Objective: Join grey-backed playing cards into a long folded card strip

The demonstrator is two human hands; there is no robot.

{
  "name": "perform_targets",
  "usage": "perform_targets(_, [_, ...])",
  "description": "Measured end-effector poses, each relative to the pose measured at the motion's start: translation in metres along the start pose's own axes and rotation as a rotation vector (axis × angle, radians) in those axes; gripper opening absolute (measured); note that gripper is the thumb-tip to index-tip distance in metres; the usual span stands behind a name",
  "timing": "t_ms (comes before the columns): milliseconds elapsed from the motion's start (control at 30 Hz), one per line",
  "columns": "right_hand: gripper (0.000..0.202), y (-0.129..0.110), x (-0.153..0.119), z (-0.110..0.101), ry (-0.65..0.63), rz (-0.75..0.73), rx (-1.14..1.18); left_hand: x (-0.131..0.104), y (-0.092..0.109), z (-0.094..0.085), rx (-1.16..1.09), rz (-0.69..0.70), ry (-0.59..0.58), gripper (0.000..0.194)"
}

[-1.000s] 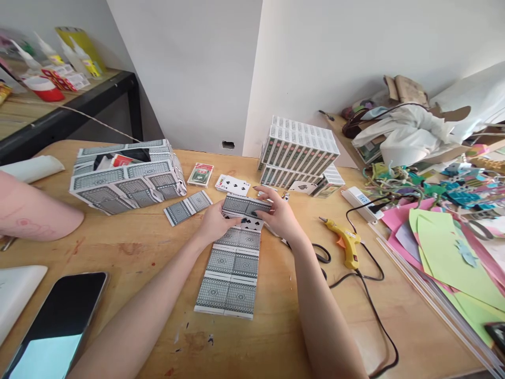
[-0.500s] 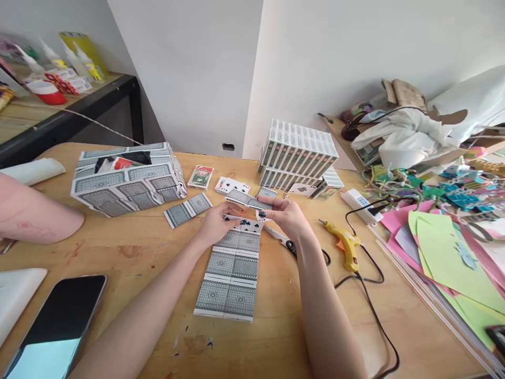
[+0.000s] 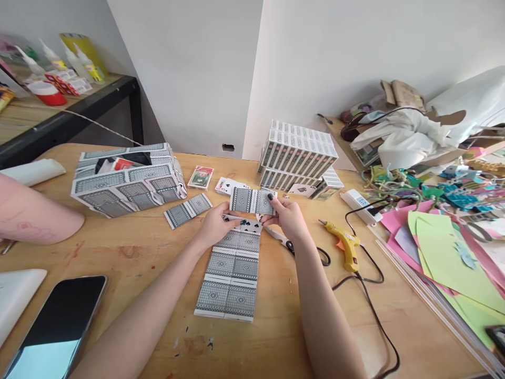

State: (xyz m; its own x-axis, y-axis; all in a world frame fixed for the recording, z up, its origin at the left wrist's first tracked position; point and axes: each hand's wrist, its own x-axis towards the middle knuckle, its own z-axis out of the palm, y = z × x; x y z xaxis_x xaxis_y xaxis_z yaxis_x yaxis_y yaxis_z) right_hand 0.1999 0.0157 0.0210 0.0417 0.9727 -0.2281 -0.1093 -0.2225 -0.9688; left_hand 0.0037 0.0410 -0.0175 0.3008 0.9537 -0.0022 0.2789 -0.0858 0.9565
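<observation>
My right hand [image 3: 291,217] grips the right end of a two-card strip [image 3: 242,200] between thumb and fingers, its grey patterned backs facing me. Below the strip, my left hand [image 3: 216,227] is closed on the far end of a long panel of joined playing cards [image 3: 231,264]. The left thumb presses a raised flap [image 3: 251,226] showing spade pips; the fingers behind are partly hidden. Grey card backs cover the rest of the panel, which lies along the table. Scissors [image 3: 277,235] lie beside my right wrist, partly covered by the forearm.
A card-covered box [image 3: 130,185] and another two-card strip [image 3: 188,209] sit left. Behind are a card pack [image 3: 201,177] and stacked card boxes [image 3: 299,150]. A yellow glue gun [image 3: 342,243], its cord and a power strip [image 3: 361,202] lie right; a phone [image 3: 59,321] front left.
My right hand has tilted the two-card strip up, so its patterned backs now face me more fully. My left hand stays at the panel's far end.
</observation>
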Motion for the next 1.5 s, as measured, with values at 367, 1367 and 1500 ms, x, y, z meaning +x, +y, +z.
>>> perform_targets(367, [0.03, -0.004, -0.005, -0.004, -0.119, -0.103, -0.047, -0.001, 0.0, -0.001, 0.027, 0.03, -0.013, 0.024])
perform_targets(1367, [0.022, 0.01, 0.002, -0.008, -0.137, -0.015, -0.237, -0.001, 0.004, -0.001, 0.005, -0.012, 0.002, 0.032])
perform_targets(1500, [0.022, 0.009, 0.0, 0.0, -0.158, -0.108, -0.408, 0.0, 0.001, -0.001, -0.006, -0.041, -0.003, 0.036])
